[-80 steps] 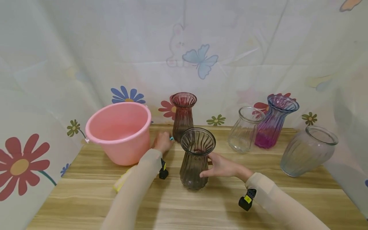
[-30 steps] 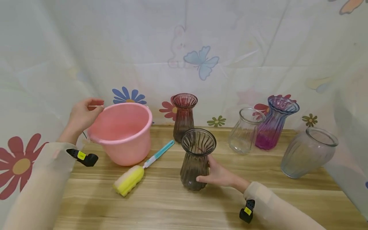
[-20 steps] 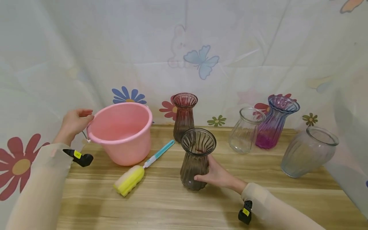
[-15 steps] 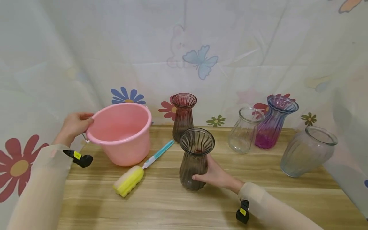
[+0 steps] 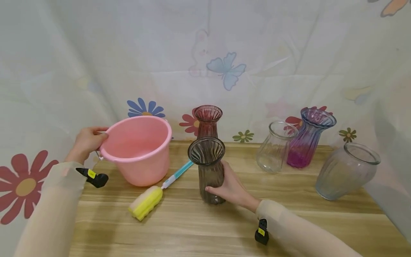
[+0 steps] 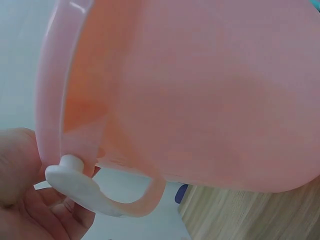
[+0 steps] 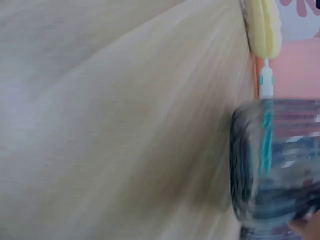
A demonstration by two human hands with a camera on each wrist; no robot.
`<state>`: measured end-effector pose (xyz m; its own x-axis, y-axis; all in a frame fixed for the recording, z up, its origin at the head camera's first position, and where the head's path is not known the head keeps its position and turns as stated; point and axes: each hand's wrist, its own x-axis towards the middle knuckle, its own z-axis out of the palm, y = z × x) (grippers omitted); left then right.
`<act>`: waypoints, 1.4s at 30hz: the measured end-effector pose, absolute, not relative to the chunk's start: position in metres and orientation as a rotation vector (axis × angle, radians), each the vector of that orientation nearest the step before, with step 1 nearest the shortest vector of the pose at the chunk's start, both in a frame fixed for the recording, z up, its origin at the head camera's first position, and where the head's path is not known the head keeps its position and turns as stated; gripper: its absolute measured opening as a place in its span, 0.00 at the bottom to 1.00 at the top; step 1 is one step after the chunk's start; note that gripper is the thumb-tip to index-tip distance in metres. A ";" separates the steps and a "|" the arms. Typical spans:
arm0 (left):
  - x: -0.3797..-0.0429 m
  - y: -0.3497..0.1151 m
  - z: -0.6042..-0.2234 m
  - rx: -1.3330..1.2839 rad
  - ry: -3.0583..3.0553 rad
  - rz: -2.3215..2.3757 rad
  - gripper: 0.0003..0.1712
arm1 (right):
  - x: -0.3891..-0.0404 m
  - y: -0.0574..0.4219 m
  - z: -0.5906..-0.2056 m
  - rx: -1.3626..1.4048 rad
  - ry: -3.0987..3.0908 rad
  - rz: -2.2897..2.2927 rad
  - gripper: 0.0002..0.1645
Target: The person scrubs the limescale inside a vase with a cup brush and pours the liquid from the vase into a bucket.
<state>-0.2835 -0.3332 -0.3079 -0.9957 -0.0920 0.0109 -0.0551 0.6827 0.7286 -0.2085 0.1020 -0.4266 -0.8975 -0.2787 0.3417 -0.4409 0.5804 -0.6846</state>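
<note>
My right hand (image 5: 232,187) grips a grey ribbed glass vase (image 5: 210,178) by its lower right side. The vase leans slightly, and in the right wrist view the same vase (image 7: 280,150) appears blurred, with its base off the table. At the left, my left hand (image 5: 88,142) holds the rim of a pink bucket (image 5: 146,167). In the left wrist view the fingers of my left hand (image 6: 40,200) curl behind the rim, beside the white handle joint (image 6: 75,182). Between bucket and vase lies a bottle brush (image 5: 146,203) with a yellow sponge head; the vase hides the end of its teal handle.
A red-to-grey vase (image 5: 208,114) stands behind the grey one, partly covered. To the right are a clear vase (image 5: 273,153), a blue-purple vase (image 5: 303,142) and a wide pale vase (image 5: 346,175). A patterned curtain (image 5: 257,35) closes off the table's back.
My left hand has gone from the brush handle to the bucket's left rim and taken hold there. My right hand has lifted the grey vase and moved it left, tilting it a little.
</note>
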 end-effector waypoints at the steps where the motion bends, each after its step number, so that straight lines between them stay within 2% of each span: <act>1: -0.284 -0.333 -0.308 0.125 -2.843 -1.224 0.31 | -0.210 0.100 -0.424 0.598 -2.607 1.157 0.56; 27: -0.283 -0.333 -0.308 0.136 -2.851 -1.227 0.31 | -0.250 0.053 -0.306 0.678 -2.156 -0.102 0.55; 34: -0.285 -0.335 -0.307 0.141 -2.836 -1.239 0.31 | -0.270 0.040 -0.288 0.732 -1.955 -0.336 0.32; 37: -0.285 -0.335 -0.307 0.150 -2.845 -1.232 0.31 | -0.276 0.036 -0.282 0.736 -1.908 -0.445 0.35; 42: -0.285 -0.334 -0.308 0.161 -2.866 -1.235 0.31 | -0.283 0.033 -0.280 0.719 -1.836 -0.600 0.46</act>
<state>-0.2850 -0.3343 -0.3080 -0.9946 -0.1009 -0.0252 -0.0876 0.6824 0.7257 -0.2834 0.0326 -0.2798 -0.2919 -0.7141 0.6363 -0.2004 0.6962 0.6894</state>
